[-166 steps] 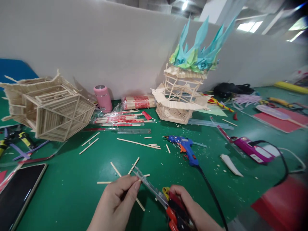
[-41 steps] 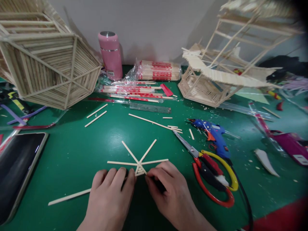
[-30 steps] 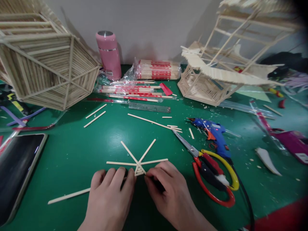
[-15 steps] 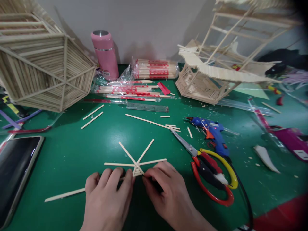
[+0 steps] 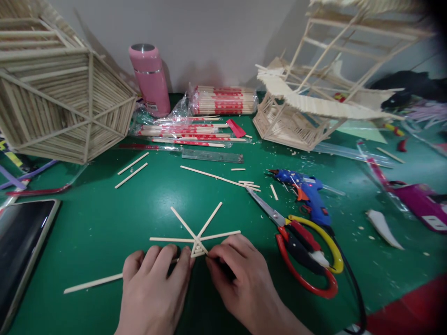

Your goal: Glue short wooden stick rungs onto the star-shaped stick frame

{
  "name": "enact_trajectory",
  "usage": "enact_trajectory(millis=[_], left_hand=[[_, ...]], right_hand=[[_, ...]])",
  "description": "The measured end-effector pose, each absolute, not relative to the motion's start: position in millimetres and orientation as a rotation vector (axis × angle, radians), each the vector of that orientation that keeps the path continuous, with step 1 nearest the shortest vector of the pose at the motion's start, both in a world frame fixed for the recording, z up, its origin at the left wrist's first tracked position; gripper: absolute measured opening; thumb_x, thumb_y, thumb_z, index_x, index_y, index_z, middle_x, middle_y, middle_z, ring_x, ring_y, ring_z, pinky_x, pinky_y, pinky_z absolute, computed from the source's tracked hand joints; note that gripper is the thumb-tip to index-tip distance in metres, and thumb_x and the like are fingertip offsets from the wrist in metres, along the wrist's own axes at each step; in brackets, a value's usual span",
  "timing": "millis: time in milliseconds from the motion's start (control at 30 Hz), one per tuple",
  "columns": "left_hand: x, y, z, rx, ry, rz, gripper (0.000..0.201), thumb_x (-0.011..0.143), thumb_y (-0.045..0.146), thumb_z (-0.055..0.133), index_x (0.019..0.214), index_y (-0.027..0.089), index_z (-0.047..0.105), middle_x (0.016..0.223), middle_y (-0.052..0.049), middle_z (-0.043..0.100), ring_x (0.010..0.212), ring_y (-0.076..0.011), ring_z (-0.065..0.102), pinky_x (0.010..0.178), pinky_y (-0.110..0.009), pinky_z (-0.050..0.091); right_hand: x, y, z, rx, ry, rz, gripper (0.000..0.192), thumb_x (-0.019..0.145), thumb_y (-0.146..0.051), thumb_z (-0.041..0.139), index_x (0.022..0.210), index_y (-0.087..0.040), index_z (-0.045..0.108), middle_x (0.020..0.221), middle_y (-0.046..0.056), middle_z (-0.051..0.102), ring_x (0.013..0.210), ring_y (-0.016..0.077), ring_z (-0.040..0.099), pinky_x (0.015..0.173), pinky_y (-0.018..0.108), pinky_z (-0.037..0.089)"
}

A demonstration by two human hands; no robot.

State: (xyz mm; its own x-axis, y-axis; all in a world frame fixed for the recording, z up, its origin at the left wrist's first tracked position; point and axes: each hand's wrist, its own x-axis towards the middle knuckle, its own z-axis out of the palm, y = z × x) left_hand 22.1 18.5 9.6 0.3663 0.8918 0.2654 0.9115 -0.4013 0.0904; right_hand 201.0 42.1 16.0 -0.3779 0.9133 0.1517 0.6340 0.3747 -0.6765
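Our left hand (image 5: 153,288) lies palm down on the green desk (image 5: 104,223), fingers together, fingertips pressing a long bamboo stick (image 5: 92,282) flat just beside the hub of a fan of sticks (image 5: 197,232). Nothing is enclosed in this grip; it pins rather than holds. Our right hand (image 5: 244,284) curls at the same hub, thumb and forefinger pinched close at the joint; a short piece seems to sit between them, but we cannot tell for certain. The two hands meet at the hub, which keeps the spokes from shifting where they cross.

The fan lies flat on the desk in front of both hands, four spokes spreading away from us.

Just right of the right hand lie scissors (image 5: 307,253) with red and yellow handles, blades pointing away, and beyond them a blue glue gun (image 5: 309,195), both within easy reach. Farther back are loose sticks, a clear ruler (image 5: 212,157), wrapped chopstick packs (image 5: 223,100), a pink flask (image 5: 150,79) and two stick-built models (image 5: 63,102).
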Motion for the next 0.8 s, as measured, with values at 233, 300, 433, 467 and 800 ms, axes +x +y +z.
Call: enact_trajectory(millis=[233,300,433,467,800], left_hand=[[21.0,18.9,8.9,-2.548,-1.661,-0.405,0.019,0.084,0.020,0.049,0.098,0.023,0.061,0.077,0.000,0.061,0.067,-0.0165,0.055,0.065,-0.032,0.028],[21.4,19.3,9.4,-2.553,-1.668,-0.400,0.019,0.083,0.020,0.050,0.098,0.023,0.061,0.077,0.000,0.061,0.067,-0.0165,0.055,0.065,-0.032,0.028],[22.5,19.6,11.3,-2.555,-1.683,-0.392,0.020,0.083,0.020,0.049,0.099,0.024,0.061,0.078,0.000,0.062,0.067,-0.0167,0.055,0.065,-0.033,0.028],[22.7,19.5,11.9,-2.550,-1.691,-0.392,0.020,0.083,0.020,0.049,0.099,0.024,0.061,0.078,0.000,0.062,0.067,-0.0168,0.055,0.065,-0.033,0.028],[23.2,18.7,14.9,-2.540,-1.783,-0.401,0.020,0.082,0.021,0.049,0.096,0.027,0.062,0.075,0.001,0.061,0.066,-0.0174,0.055,0.065,-0.035,0.026]], right_hand=[[200.3,42.9,16.0,-1.315,-2.114,0.726,0.011,0.082,-0.011,0.049,0.075,-0.017,0.056,0.069,0.002,0.050,0.067,0.0152,0.047,0.057,0.027,0.036],[200.2,43.2,15.9,-1.312,-2.117,0.727,0.012,0.082,-0.011,0.049,0.074,-0.017,0.056,0.069,0.002,0.050,0.067,0.0152,0.047,0.058,0.028,0.036],[200.5,43.4,16.3,-1.312,-2.113,0.726,0.012,0.082,-0.011,0.049,0.074,-0.017,0.056,0.069,0.002,0.050,0.067,0.0153,0.046,0.057,0.028,0.036],[200.6,43.5,16.5,-1.310,-2.114,0.724,0.012,0.082,-0.011,0.049,0.075,-0.016,0.056,0.069,0.002,0.050,0.067,0.0153,0.046,0.057,0.028,0.036],[201.0,43.7,16.5,-1.310,-2.107,0.731,0.012,0.082,-0.011,0.050,0.075,-0.016,0.057,0.069,0.003,0.051,0.066,0.0154,0.047,0.056,0.027,0.036]])
